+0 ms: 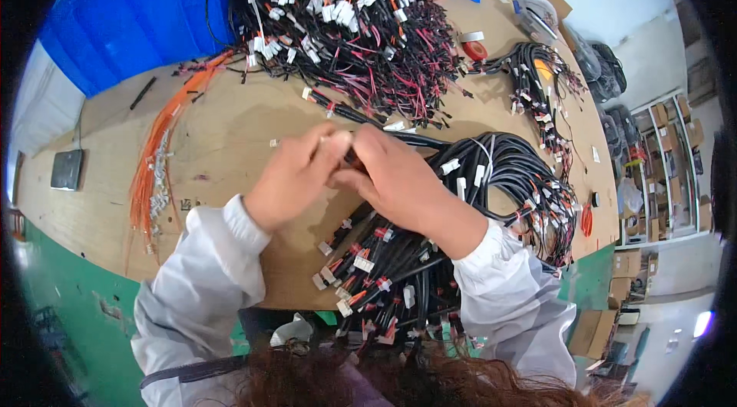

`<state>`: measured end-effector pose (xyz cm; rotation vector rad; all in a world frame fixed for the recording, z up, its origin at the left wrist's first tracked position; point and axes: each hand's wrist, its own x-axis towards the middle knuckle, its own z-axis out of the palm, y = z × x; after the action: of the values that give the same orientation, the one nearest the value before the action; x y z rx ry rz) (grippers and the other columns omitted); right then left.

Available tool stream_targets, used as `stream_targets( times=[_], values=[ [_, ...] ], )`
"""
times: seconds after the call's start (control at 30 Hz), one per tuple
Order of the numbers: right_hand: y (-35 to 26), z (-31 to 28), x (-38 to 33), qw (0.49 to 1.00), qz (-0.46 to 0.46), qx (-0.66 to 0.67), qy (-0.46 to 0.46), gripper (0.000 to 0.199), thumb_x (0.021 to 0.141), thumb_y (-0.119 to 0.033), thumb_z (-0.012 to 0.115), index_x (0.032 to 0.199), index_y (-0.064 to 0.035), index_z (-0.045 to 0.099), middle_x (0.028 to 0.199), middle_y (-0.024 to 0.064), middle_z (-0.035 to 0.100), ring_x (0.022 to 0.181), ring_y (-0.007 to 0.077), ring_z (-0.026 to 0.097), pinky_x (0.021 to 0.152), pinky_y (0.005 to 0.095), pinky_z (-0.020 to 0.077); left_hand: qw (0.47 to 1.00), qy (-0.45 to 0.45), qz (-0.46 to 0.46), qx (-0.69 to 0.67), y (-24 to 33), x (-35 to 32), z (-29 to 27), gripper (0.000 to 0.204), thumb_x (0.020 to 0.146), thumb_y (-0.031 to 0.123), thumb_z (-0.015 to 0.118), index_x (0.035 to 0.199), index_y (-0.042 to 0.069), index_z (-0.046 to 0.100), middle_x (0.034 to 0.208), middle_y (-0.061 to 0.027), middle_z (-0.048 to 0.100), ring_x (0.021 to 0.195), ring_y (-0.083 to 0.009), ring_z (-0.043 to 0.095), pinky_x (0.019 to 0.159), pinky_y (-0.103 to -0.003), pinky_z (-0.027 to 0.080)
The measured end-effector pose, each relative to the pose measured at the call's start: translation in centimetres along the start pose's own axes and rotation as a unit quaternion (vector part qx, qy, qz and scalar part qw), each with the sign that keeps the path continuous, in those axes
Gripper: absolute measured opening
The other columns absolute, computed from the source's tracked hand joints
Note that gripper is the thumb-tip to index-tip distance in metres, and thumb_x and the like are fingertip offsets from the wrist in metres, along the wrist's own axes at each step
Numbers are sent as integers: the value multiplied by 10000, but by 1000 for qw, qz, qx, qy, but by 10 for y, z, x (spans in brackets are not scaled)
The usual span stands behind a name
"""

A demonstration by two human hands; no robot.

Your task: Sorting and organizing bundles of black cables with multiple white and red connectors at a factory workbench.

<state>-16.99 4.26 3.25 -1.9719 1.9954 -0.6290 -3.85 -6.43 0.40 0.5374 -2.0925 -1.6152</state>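
Hands: where they meet mid-bench, left hand [295, 175] and right hand [399, 177] pinch a black cable [349, 155] end, close together for fine fingerwork.
Cable: feeds from the coil [503, 169] beside the right hand.

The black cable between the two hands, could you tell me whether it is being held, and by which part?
Yes: the left hand and right hand pinch the black cable at its near end; the exact grip there is hidden by the fingers.

Black cable bundles [491, 177] with white connectors lie at the wooden table's [230, 130] right edge; orange wires [157, 153] near its left edge; red-and-black wires [345, 23], possibly orange-tipped, at its far edge; white sleeves [199, 269].
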Motion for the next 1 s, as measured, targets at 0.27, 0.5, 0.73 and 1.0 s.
stream_targets(
  times=[0.27,0.5,0.73,1.0],
  values=[
    [32,-13,-32,985,90,-130,66,552,708,-181,696,1146,2,415,1033,181,505,976,333,507,837,377,423,957,18,-70,-279,-19,16,-17,326,955,342,385,908,40,497,793,-103,605,711,-160,563,717,-299,455],
    [33,-9,-13,944,145,-287,77,239,698,-126,628,879,-4,532,893,147,564,834,310,579,712,393,493,946,27,-14,-322,-25,16,-12,358,952,350,392,963,13,513,831,-133,620,752,-191,598,771,-317,468],
    [40,-20,-21,981,107,162,-8,416,688,16,534,1088,-53,446,873,136,624,871,277,587,743,344,439,835,-30,422,352,0,-26,-2,201,789,210,613,814,24,543,875,-77,576,756,-234,586,679,-352,477],
    [26,-34,-23,826,-27,542,154,299,884,-36,462,1149,-87,333,1103,216,573,848,259,628,806,359,471,792,-70,535,284,12,-30,7,263,710,227,678,733,43,492,869,-115,583,761,-259,594,722,-347,510]
  ],
)
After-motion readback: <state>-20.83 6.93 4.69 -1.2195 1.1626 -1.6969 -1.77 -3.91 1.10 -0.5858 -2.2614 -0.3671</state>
